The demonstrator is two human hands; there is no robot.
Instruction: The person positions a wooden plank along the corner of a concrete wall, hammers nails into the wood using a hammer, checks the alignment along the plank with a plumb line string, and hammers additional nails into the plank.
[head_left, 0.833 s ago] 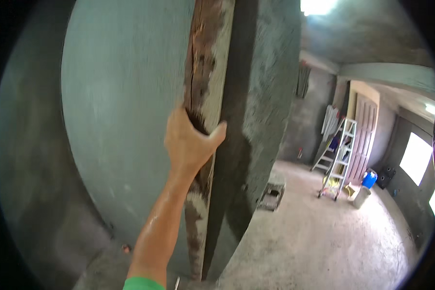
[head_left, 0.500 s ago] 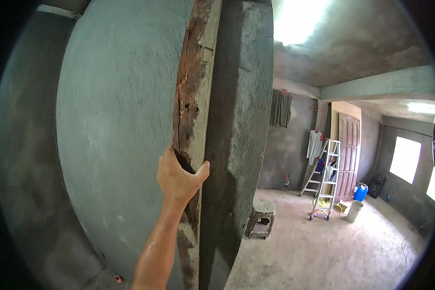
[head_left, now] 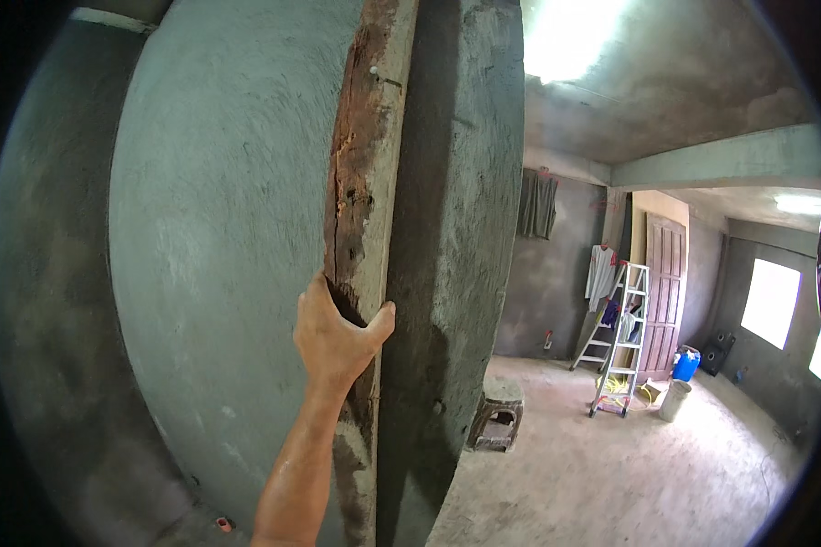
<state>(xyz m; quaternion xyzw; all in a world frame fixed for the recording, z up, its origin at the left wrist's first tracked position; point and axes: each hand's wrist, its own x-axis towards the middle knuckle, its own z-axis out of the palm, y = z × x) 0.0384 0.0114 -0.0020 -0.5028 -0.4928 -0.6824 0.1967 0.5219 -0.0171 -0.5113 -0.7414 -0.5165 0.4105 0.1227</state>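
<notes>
As our view tilts up, our left hand (head_left: pixel 339 339) keeps an unbroken grip clamped around the board (head_left: pixel 363 182), right hand unseen

Honestly can't make out any readable lettering, labels, brands, numbers or signs anywhere in frame.

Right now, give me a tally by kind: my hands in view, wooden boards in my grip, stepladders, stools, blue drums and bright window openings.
Hands, left hand: 1
Wooden board: 1
Stepladder: 1
Stool: 1
Blue drum: 1
Bright window openings: 2
Total: 7
</notes>
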